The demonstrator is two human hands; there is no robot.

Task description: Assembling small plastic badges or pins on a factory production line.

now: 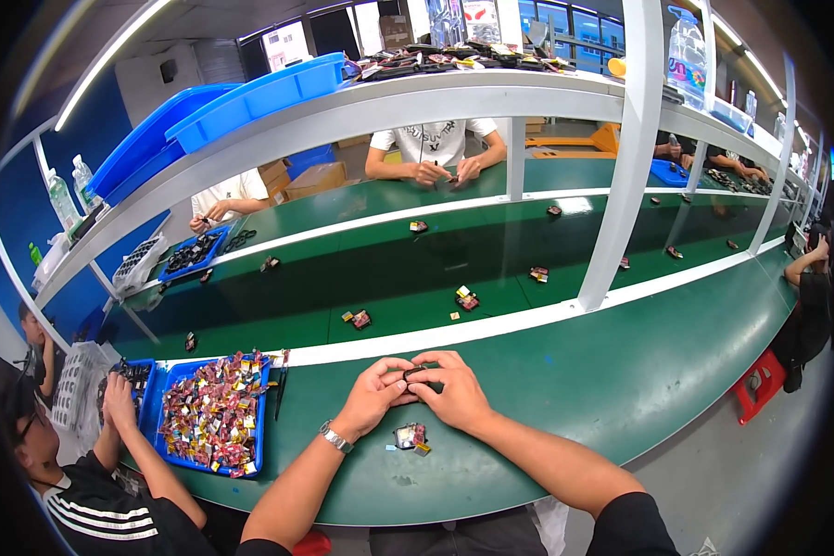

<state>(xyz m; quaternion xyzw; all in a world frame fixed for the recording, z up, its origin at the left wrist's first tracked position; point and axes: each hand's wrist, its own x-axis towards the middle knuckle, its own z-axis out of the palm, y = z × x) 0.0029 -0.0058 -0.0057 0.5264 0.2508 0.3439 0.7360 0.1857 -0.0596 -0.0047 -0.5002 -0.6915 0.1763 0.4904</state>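
Over the green worktop, both my hands meet around a small black part (415, 372), most of it hidden by my fingers. My left hand (380, 397), with a metal watch on its wrist, pinches it from the left. From the other side, the fingers and thumb of my right hand (449, 389) close on the same part. Just below my hands lies a small open device (411, 436) with a red circuit board, a whitish piece and a yellow tab. Further left, a blue tray (259, 445) holds a heap of small red boards with yellow and white tabs.
Black tweezers (281, 389) lie beside the tray. Beyond a white rail (343, 350), a dark green conveyor (324, 278) carries several small devices. A co-worker (93, 491) sits close on my left; others work across the line. A white post (621, 176) supports the overhead shelf.
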